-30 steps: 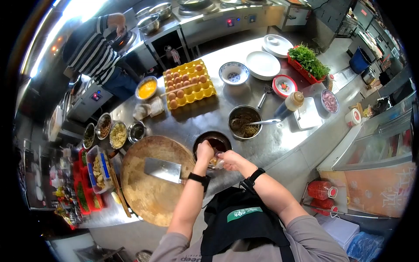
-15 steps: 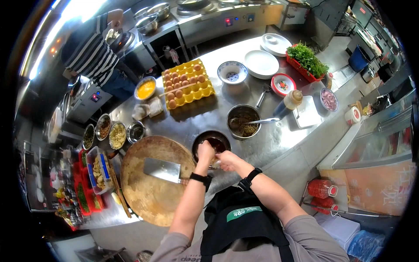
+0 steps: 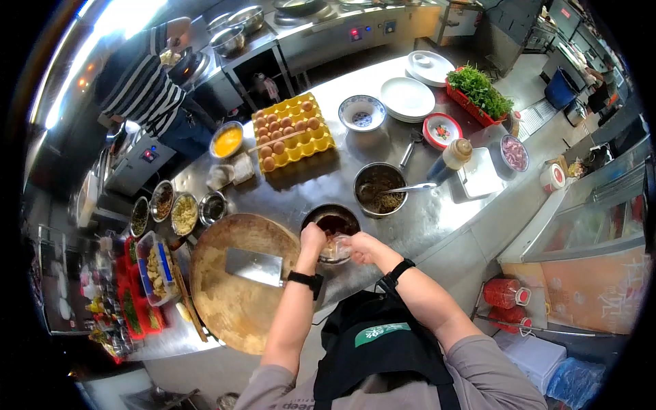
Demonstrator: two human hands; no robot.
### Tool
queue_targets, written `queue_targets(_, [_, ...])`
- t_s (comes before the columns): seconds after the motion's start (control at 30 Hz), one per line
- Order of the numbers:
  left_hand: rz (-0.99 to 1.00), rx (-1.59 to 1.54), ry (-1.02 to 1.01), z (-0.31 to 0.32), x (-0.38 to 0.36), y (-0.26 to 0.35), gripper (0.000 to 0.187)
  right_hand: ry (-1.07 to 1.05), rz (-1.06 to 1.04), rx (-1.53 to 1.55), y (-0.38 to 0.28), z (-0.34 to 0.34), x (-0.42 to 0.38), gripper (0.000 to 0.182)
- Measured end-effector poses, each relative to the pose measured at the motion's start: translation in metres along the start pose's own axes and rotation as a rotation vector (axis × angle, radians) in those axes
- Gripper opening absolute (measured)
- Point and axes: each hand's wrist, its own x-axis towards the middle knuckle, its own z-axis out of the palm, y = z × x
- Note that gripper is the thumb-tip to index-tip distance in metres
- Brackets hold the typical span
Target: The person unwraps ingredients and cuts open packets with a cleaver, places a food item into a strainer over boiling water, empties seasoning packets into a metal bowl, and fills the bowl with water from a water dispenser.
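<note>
A small clear plastic bag [image 3: 337, 245] with pale contents is held between my two hands, over the near part of a metal bowl [image 3: 332, 213] with dark red liquid. My left hand [image 3: 313, 239] is closed on the bag's left side. On its right side my right hand [image 3: 367, 248] pinches the plastic. To the left lies a cleaver [image 3: 253, 266] on a round wooden board [image 3: 225, 307]. Behind and to the right of the bowl stands a pot [image 3: 374, 179] of dark minced food with a spoon [image 3: 413, 188] in it.
Beyond are an egg tray [image 3: 294, 131], a patterned bowl [image 3: 362, 113], white plates [image 3: 407, 96], a basket of greens [image 3: 478, 93] and a sauce bottle [image 3: 452, 158]. Small bowls [image 3: 184, 213] stand at left. A person in a striped shirt [image 3: 145, 82] is at the back left.
My hands have moved apart, the left slightly leftward and the right to the right. The plastic bag between them now shows more fully.
</note>
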Motion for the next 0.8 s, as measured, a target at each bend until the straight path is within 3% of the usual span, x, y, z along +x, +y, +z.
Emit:
queue_targets(0.3, [-0.047, -0.019, -0.113, -0.014, -0.008, 0.014, 0.025, 0.023, -0.037, 0.082, 0.004, 0.008, -0.003, 0.022])
queue_targets(0.47, [-0.045, -0.062, 0.084, -0.004, -0.013, 0.018, 0.019, 0.020, -0.056, 0.098, 0.003, 0.015, -0.002, 0.022])
queue_targets(0.8, [0.072, -0.080, 0.153, -0.022, -0.023, 0.027, 0.019, 0.017, -0.057, 0.188, 0.008, 0.010, 0.006, 0.022])
